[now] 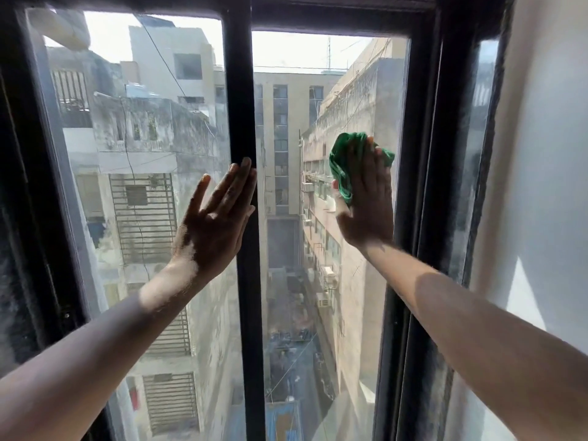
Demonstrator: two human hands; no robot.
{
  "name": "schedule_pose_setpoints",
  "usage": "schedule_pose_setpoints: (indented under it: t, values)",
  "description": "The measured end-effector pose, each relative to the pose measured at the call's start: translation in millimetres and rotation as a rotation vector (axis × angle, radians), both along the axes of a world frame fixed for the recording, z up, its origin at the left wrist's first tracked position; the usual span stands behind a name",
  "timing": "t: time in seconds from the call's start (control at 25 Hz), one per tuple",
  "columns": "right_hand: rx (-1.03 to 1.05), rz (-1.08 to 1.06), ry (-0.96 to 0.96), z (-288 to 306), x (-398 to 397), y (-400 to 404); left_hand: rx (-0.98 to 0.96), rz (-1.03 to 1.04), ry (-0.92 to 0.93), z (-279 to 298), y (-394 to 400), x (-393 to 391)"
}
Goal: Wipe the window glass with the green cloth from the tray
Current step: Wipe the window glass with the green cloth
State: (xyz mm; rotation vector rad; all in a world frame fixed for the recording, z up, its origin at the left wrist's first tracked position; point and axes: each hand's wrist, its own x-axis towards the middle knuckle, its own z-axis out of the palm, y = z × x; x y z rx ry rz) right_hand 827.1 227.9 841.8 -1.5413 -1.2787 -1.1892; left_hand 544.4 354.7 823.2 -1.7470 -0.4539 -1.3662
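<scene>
My right hand (369, 205) presses a crumpled green cloth (342, 167) flat against the right pane of window glass (318, 281), near that pane's right edge at mid height. The cloth shows above and left of my fingers; the rest is hidden under the palm. My left hand (216, 218) lies open and flat, fingers spread, against the left pane (143, 218) with its fingertips on the black centre frame bar (243, 106). The tray is out of view.
Black window frames (423, 186) border the panes on both sides. A white wall (547, 186) stands at the right. Through the dusty glass I see buildings and an alley far below.
</scene>
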Motion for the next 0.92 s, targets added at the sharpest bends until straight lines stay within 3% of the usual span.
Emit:
schedule_pose_setpoints:
  t: [0.04, 0.12, 0.28, 0.36, 0.44, 0.52, 0.56, 0.64, 0.68, 0.72, 0.84, 0.92]
  values:
    - [0.060, -0.005, 0.073, 12, -5, 4, -0.010, -0.007, 0.001, -1, 0, -1]
    - [0.023, -0.041, -0.055, -15, -13, 14, -0.045, -0.011, 0.013, -2, -1, 0]
    - [-0.559, 0.037, -0.630, -136, 0, -28, -0.100, 0.033, -0.001, -5, -18, 0]
    - [-0.753, 0.024, -0.724, -145, 11, -54, -0.144, 0.050, 0.007, -8, -27, -3]
    - [-0.930, -0.012, -0.647, -139, 8, -66, -0.201, 0.036, 0.029, -15, -34, -13]
    - [-1.030, 0.061, -0.379, -135, -12, -72, -0.310, 0.012, 0.044, -27, -40, -25]
    - [-1.022, 0.233, -0.048, -132, -29, -74, -0.375, 0.008, 0.058, -34, -45, -29]
    - [-0.675, 0.712, 0.798, -114, -69, -81, -0.541, -0.013, 0.102, -41, -58, -32]
    - [-0.463, 0.846, 1.122, -100, -85, -86, -0.632, -0.010, 0.111, -43, -68, -32]
    - [-0.339, 0.875, 1.291, -85, -97, -88, -0.719, 0.004, 0.107, -43, -77, -32]
    - [-0.342, 0.947, 1.407, -50, -126, -101, -1.065, -0.129, 0.023, -36, -113, -28]
    - [-0.414, 1.113, 1.369, -40, -143, -115, -1.432, -0.491, -0.106, -33, -138, -37]
